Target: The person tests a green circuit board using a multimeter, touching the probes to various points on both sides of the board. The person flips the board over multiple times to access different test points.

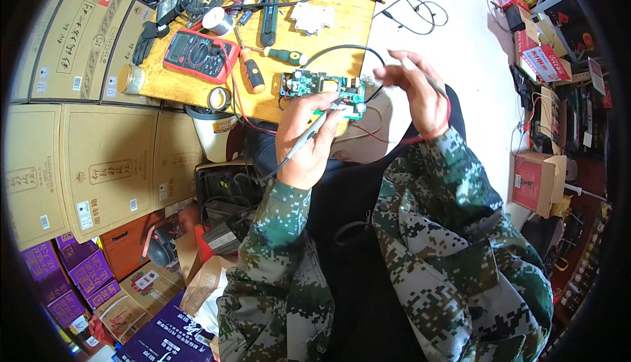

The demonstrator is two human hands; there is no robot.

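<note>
A green circuit board (303, 85) crowded with small parts lies at the front edge of the wooden bench. My left hand (305, 140) is closed round a grey pen-shaped probe (311, 136), its fingertips at the board's near side. A cable trails from the probe's rear end toward my left sleeve. Raised just right of the board, my right hand (420, 92) has bent fingers around a slim dark test probe (435, 87), mostly hidden by the hand. A red lead (401, 141) runs past that wrist. The red multimeter (200, 56) lies left of the board.
Screwdrivers (251, 73), a solder spool (218, 22), a utility knife (268, 22) and tangled cables crowd the bench behind the board. A black cable (342, 48) loops over it. Cardboard boxes (108, 168) stack at left; a white surface (476, 53) extends at right.
</note>
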